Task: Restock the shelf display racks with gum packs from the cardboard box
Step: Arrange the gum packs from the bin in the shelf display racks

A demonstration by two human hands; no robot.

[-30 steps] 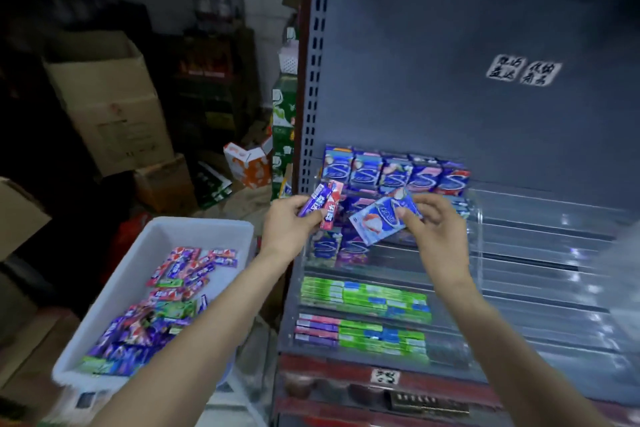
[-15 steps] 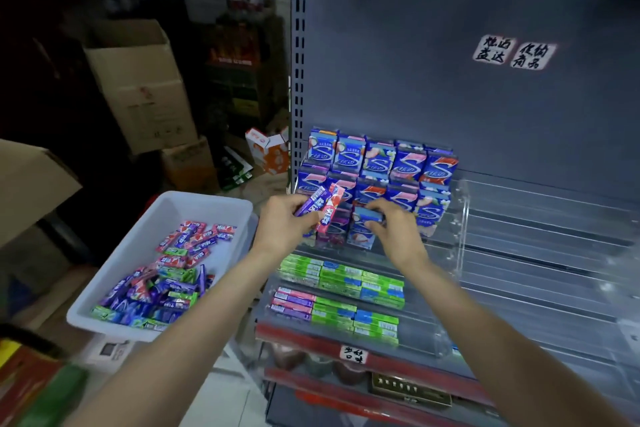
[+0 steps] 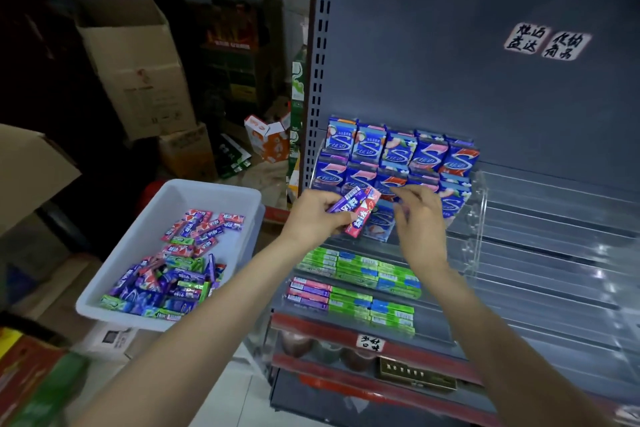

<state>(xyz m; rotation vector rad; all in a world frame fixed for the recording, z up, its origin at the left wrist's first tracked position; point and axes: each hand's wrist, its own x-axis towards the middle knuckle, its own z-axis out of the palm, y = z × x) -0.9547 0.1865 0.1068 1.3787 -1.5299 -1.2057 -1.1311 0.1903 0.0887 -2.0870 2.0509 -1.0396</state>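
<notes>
The left hand (image 3: 313,218) grips two slim gum packs, a purple stick pack (image 3: 346,200) and a red stick pack (image 3: 363,213), its fingers curled round their lower ends so that they fan upward toward the rack. The right hand (image 3: 417,218) hovers just beside them with its fingers loosely spread and holding nothing, the fingertips (image 3: 398,191) near the red pack's upper end. Behind both hands stands the clear acrylic tiered display rack (image 3: 479,218) on the grey metal shelf unit (image 3: 450,62); its upper left tiers carry upright blue box packs with a white S (image 3: 398,152), and its lower tiers hold flat rows of green, blue and purple stick packs (image 3: 356,284). To the left, a white plastic tub (image 3: 166,215) holds a loose heap of mixed purple, red and green gum packs (image 3: 173,274). Brown cardboard boxes (image 3: 138,69) are stacked in the dim area behind the tub.
</notes>
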